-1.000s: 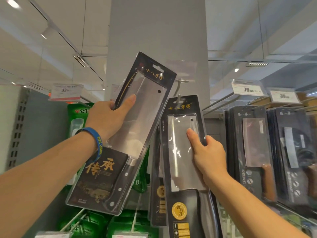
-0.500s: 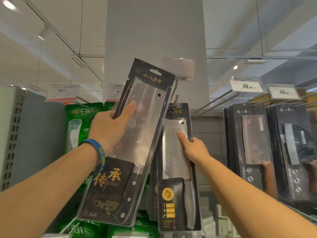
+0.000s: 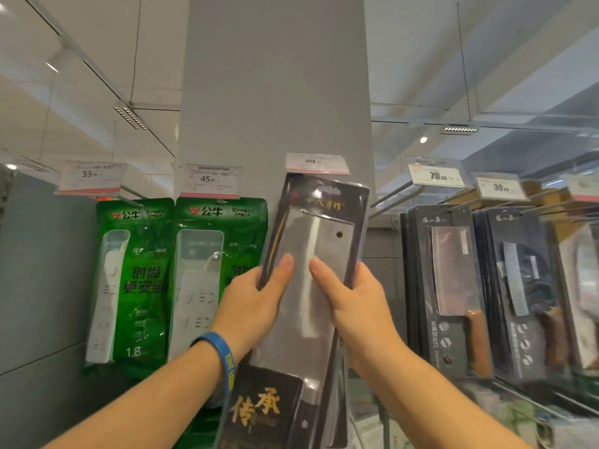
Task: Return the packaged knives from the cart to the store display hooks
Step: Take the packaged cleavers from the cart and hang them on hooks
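A packaged cleaver [image 3: 319, 234] in a black card with a clear blister stands nearly upright in front of the grey pillar, its top just under the price tag marked 89 [image 3: 317, 163]. My left hand [image 3: 256, 303] grips its left edge, thumb across the front. My right hand [image 3: 353, 296] grips its right edge, thumb on the blister. The display hook behind the pack is hidden, as is the knife pack that hung there.
Green power-strip packs [image 3: 133, 280] hang to the left under price tags 33 and 45. Dark knife packs [image 3: 453, 286] hang on hooks to the right under tags 79 and 39. The grey pillar [image 3: 275, 85] rises behind.
My left hand swung the cleaver pack right and upright, in front of the hook under the 89 tag. My right hand left the hanging pack and took the cleaver pack's right edge.
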Available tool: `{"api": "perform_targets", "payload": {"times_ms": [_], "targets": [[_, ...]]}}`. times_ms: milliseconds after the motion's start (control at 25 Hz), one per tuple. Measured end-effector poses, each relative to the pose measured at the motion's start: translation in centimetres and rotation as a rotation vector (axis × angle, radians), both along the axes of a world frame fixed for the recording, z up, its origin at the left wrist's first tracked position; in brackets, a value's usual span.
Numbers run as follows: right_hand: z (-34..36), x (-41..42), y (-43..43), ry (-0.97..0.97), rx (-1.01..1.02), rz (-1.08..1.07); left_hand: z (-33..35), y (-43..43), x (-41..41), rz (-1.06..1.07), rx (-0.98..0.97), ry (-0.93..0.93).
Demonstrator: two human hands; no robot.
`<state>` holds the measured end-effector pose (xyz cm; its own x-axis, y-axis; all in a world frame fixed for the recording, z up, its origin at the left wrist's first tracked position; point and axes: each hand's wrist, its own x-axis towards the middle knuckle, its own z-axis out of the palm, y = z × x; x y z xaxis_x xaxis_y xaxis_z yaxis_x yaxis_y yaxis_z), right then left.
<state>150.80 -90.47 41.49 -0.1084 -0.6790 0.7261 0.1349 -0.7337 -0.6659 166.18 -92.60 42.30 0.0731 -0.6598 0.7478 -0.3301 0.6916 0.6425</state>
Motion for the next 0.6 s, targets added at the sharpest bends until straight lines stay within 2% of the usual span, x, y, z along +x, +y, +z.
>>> {"api": "perform_targets", "payload": {"times_ms": [80, 160, 240, 360, 480, 600], "targets": [[-1.1, -1.4, 0.0, 0.014, 0.009, -0.115, 1.3, -0.1, -0.5, -0.009, -0.114, 0.017], [-1.8, -2.5, -0.2, 0.091, 0.034, -0.237, 4.6, 0.2, -0.4, 0.171, -0.364, -0.06], [-2.3, -3.1, -0.3, 0.136, 0.026, -0.324, 8.8, 0.3, 0.0, 0.402, -0.624, -0.288], [-2.4, -3.8, -0.2, 0.156, -0.017, -0.449, 14.0, 1.0, -0.3, 0.679, -0.724, -0.685], [-2.6, -5.6, -0.8, 0.093, -0.007, -0.5, 16.0, 1.5, -1.6, 0.76, -0.88, -0.89], [-2.9, -8.3, -0.9, 0.085, 0.027, -0.548, 16.2, 1.8, -5.2, 0.682, -1.018, -0.95]]}}
